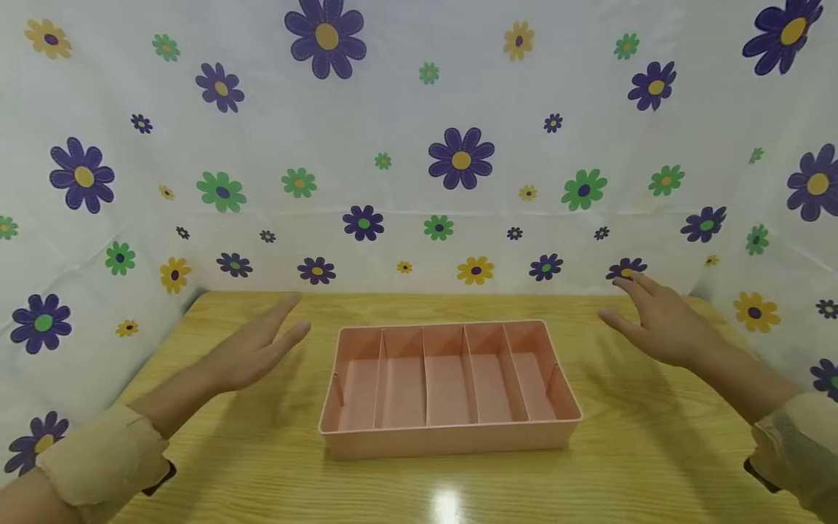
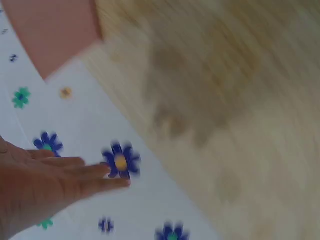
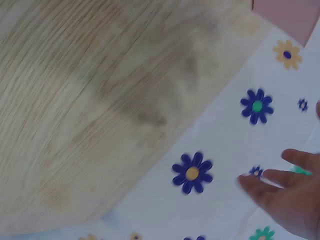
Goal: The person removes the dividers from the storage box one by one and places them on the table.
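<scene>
A pink plastic tray (image 1: pixel 452 439) with several side-by-side compartments lies on the wooden table, and its compartments show bare floors. To its left, my left hand (image 1: pixel 252 353) hovers over the table with fingers straight, holding nothing. On the other side my right hand (image 1: pixel 668 324) is raised, fingers extended and thumb apart, also holding nothing. Both hands are apart from the tray. In the left wrist view the left hand (image 2: pixel 45 182) has its fingers spread, with a tray corner (image 2: pixel 55 30) at the top. The right wrist view has the right hand (image 3: pixel 290 192) with loosely spread fingers.
The light wooden table (image 1: pixel 275 466) ends at a white cloth backdrop (image 1: pixel 393 102) printed with purple, green and yellow flowers. This cloth also rises along the left and right sides. Rolled beige sleeves (image 1: pixel 108 455) cover the forearms, with dark straps below them.
</scene>
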Available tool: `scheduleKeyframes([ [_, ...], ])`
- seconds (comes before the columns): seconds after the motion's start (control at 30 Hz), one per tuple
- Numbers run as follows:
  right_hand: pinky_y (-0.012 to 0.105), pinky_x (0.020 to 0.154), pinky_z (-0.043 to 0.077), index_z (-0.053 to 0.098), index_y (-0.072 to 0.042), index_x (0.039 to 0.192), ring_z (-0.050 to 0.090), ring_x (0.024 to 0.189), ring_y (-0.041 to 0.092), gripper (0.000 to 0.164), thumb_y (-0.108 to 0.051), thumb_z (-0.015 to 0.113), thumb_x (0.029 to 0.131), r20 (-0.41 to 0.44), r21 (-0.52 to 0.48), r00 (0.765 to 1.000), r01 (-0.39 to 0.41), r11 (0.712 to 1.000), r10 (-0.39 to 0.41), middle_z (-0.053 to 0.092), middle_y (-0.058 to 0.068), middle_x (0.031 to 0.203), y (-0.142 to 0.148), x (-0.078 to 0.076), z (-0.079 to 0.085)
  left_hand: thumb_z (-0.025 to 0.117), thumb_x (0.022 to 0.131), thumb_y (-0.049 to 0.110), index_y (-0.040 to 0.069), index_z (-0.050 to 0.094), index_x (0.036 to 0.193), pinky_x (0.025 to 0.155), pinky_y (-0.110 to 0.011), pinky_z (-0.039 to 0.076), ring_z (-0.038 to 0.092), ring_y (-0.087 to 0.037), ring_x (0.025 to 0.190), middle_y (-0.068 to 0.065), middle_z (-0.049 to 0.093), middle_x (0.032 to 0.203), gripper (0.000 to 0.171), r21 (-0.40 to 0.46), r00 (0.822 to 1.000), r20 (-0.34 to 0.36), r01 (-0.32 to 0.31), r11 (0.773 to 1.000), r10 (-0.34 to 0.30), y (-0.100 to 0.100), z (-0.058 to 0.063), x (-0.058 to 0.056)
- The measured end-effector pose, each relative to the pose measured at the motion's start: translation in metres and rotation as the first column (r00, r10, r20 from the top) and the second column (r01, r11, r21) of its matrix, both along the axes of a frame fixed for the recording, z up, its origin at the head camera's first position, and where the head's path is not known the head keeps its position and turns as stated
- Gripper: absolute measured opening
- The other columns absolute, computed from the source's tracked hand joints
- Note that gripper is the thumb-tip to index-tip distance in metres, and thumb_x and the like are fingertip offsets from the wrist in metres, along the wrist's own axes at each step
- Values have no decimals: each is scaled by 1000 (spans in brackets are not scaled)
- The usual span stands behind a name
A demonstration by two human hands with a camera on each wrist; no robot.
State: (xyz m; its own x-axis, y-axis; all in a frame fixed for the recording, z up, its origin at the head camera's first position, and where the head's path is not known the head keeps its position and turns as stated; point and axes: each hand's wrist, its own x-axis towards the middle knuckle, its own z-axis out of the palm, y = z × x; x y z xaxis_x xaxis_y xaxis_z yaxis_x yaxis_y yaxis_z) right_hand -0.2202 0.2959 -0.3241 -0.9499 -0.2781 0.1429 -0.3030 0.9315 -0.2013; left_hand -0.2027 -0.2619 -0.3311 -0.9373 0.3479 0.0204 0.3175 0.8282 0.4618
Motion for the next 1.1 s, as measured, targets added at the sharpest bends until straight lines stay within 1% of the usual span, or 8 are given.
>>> scheduleKeyframes([
  [0.07, 63, 90, 41, 47, -1, 128, 45, 113, 44, 55, -44, 45, 94, -90, -63, 996, -27, 998, 21, 47, 26, 129, -14, 2, 1, 25, 97, 56, 10, 6, 148, 107, -62, 18, 13, -38, 135, -18, 11, 152, 72, 177, 986, 165, -10, 984, -20, 14, 2, 8],
  [0.17, 48, 71, 54, 61, -4, 108, 61, 86, 28, 32, -30, 51, 93, -192, -166, 981, -74, 983, 42, 65, 14, 101, -38, 7, 3, 29, 95, 56, 7, 4, 147, 105, -59, 25, 16, -39, 134, -21, 9, 151, 76, 358, 921, 388, -127, 925, -24, 34, 6, 23],
  [0.23, 38, 59, 55, 64, -8, 101, 62, 74, 19, 24, -27, 53, 92, -185, -236, 981, -97, 967, 53, 67, 7, 89, -53, 12, 5, 36, 96, 50, 5, 5, 146, 102, -57, 33, 23, -39, 132, -22, 12, 150, 75, 420, 877, 479, -197, 886, -32, 43, 6, 31],
  [0.4, 29, 55, 54, 64, -9, 101, 61, 66, 12, 20, -24, 57, 90, 9, -431, 995, -89, 898, 103, 66, 5, 87, -86, 31, 8, 46, 96, 26, 3, 12, 145, 87, -52, 49, 36, -39, 125, -24, 19, 148, 63, 510, 796, 603, -333, 793, -53, 51, 5, 34],
  [0.57, 34, 62, 57, 56, -2, 115, 62, 69, 17, 33, -22, 59, 89, 231, -570, 958, -8, 822, 169, 61, 12, 102, -111, 42, 7, 53, 92, 18, 4, 12, 144, 74, -53, 54, 43, -38, 119, -25, 20, 147, 68, 549, 746, 658, -387, 741, -98, 47, 5, 35],
  [0.83, 33, 72, 54, 49, 0, 122, 61, 74, 14, 50, -25, 60, 80, 376, -398, 916, 23, 917, 140, 57, 14, 115, -135, 44, -7, 53, 90, 11, 13, 11, 146, 69, -58, 53, 49, -37, 113, -24, 27, 144, 70, 576, 682, 703, -380, 724, -201, 50, 1, 37],
  [0.97, 38, 80, 52, 48, 3, 123, 59, 90, 19, 56, -27, 62, 78, 352, -325, 926, -18, 946, 138, 61, 11, 108, -140, 44, -19, 47, 93, 8, 17, 8, 147, 68, -60, 52, 50, -37, 111, -25, 28, 144, 67, 591, 658, 714, -386, 708, -237, 51, -5, 35],
  [1.1, 34, 68, 52, 54, 2, 111, 58, 73, 16, 42, -20, 63, 76, 331, -328, 930, -49, 943, 163, 62, 5, 83, -143, 43, -27, 43, 95, 8, 19, 4, 148, 68, -62, 51, 50, -38, 111, -26, 26, 144, 66, 611, 653, 711, -388, 690, -261, 50, -9, 34],
])
